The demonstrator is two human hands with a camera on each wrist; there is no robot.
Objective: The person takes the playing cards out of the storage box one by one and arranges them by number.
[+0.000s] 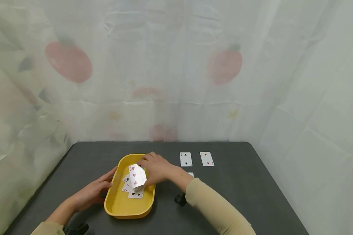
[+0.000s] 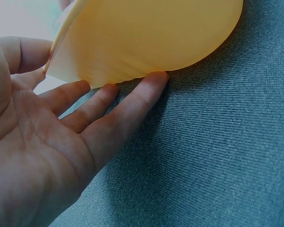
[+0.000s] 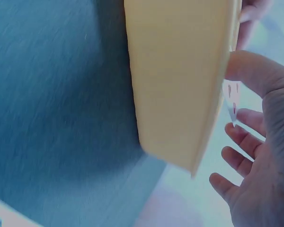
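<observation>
Right hand (image 1: 157, 169) pinching a hearts card (image 1: 137, 175) over yellow tray (image 1: 115, 202) | left hand (image 1: 91, 193) lying open-fingered, touching tray's left wall | two cards (image 1: 196, 159) lying far right

A smooth, matt plastic finish is being shown by the yellow tray (image 1: 117, 202). The tabletop (image 1: 238, 182) is being covered in dark, finely ribbed cloth. Glossy paper playing cards (image 1: 137, 176) are being seen; thin, wrinkled fabric is being shown by the curtain (image 1: 176, 65).
</observation>
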